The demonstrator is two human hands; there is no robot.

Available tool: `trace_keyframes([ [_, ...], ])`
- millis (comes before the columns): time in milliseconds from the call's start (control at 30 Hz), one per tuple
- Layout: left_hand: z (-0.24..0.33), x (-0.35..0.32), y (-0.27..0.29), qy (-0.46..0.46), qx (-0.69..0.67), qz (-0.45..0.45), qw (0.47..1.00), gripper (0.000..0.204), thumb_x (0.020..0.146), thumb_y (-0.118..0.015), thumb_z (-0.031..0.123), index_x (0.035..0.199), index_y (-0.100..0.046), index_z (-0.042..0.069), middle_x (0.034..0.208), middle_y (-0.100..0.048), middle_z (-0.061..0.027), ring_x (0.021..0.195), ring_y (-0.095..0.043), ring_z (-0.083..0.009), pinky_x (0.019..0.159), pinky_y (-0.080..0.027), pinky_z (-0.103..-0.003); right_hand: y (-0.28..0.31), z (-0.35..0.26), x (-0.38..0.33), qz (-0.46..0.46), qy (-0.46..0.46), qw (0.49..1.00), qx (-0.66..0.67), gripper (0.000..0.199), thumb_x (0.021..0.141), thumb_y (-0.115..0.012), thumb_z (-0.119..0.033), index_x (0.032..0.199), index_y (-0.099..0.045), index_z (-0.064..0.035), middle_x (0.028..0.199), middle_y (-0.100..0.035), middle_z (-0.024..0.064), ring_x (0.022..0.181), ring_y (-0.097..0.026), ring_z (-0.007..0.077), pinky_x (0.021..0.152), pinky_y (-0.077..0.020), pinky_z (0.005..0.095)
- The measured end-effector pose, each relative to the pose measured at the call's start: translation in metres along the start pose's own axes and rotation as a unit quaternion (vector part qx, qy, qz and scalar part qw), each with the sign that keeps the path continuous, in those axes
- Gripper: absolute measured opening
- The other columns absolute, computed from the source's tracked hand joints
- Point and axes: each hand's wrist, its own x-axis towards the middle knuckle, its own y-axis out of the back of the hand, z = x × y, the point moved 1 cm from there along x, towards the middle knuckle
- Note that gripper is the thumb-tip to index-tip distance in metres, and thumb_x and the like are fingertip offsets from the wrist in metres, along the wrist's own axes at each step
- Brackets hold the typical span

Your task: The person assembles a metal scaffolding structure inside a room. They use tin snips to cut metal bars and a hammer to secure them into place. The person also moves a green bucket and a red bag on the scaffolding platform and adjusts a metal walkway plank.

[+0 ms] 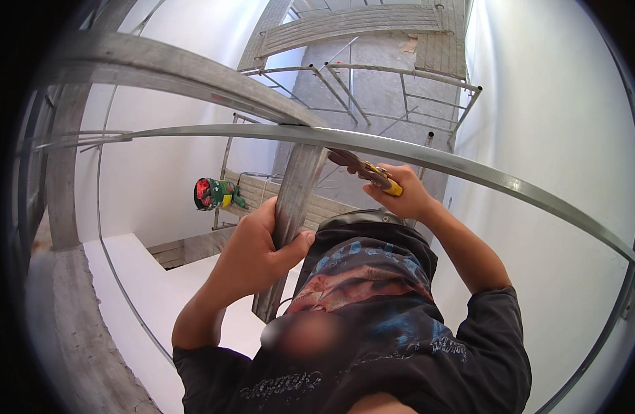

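My left hand [256, 252] is wrapped round a grey metal channel [296, 193], thumb along its near side. The channel's far end meets the underside of a long curved-looking metal rail [428, 152] that crosses the view. My right hand [403, 191] grips yellow-handled snips [364, 168]. Their dark jaws reach to the rail, just right of the channel's end. Whether the jaws bite on the metal cannot be made out. Another wide metal channel [186, 72] runs from the upper left to the same joint.
A green bucket [205, 195] with red things inside stands on the left beside a green power tool [232, 194]. Scaffold planks [352, 26] and tube frames [400, 72] lie beyond and below. White walls [552, 103] flank the space; a rough concrete beam [79, 331] runs at left.
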Motion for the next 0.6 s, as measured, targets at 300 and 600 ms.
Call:
trace_keyframes([
  [300,-0.008,0.009,0.012,-0.025,0.014,-0.014,0.999,0.047,0.089,-0.076,0.034,0.109,-0.056,-0.003,0.083,-0.066,-0.0120,0.072,-0.061,-0.0164,0.067,-0.049,-0.033,-0.006,0.018,0.010,-0.004,0.010,0.999,0.039,0.029,0.091,-0.074,-0.017,0.113,-0.062,-0.0032,0.091,-0.065,0.0019,0.084,-0.060,0.0106,0.079,-0.0509,0.0282],
  [600,0.011,0.029,0.012,-0.063,0.058,0.091,0.992,0.048,0.086,-0.079,0.032,0.107,-0.052,-0.001,0.070,-0.058,-0.0072,0.056,-0.050,-0.0103,0.054,-0.042,-0.031,-0.018,0.013,0.036,-0.015,0.030,0.999,0.030,0.047,0.092,-0.076,-0.028,0.131,-0.061,-0.0062,0.098,-0.069,0.0049,0.092,-0.062,0.0135,0.086,-0.0499,0.0298],
])
